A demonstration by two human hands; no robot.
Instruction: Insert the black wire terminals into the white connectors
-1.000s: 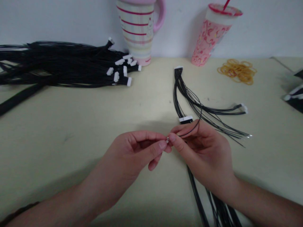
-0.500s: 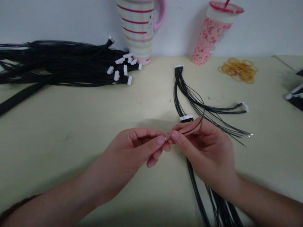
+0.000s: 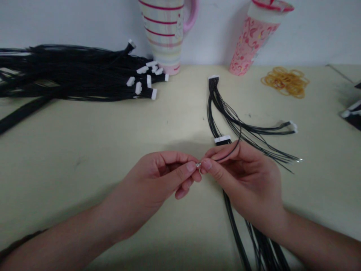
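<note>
Thumb and fingertips of my left hand pinch a tiny shiny metal piece, mostly covered by the fingers. Against its other side, my right hand pinches the end of a thin black wire, which loops up from the wiring harness. My fingertips nearly meet. The harness lies behind and under my right hand, with a white connector at its top, another white connector near my right fingers, and loose wire ends with bright tips at the right. More black wires run toward the front edge beneath my right wrist.
Bundled black cables with several white connectors lie at the back left. A striped mug and a pink tumbler stand along the wall. Yellow rubber bands are heaped at the back right; a partly cut-off black-and-white object sits at the right edge.
Both hands keep their pinch with only tiny finger shifts. Slightly more of the shiny metal piece shows between the fingertips, and the wire loop has dipped a little. The view has shifted slightly.
</note>
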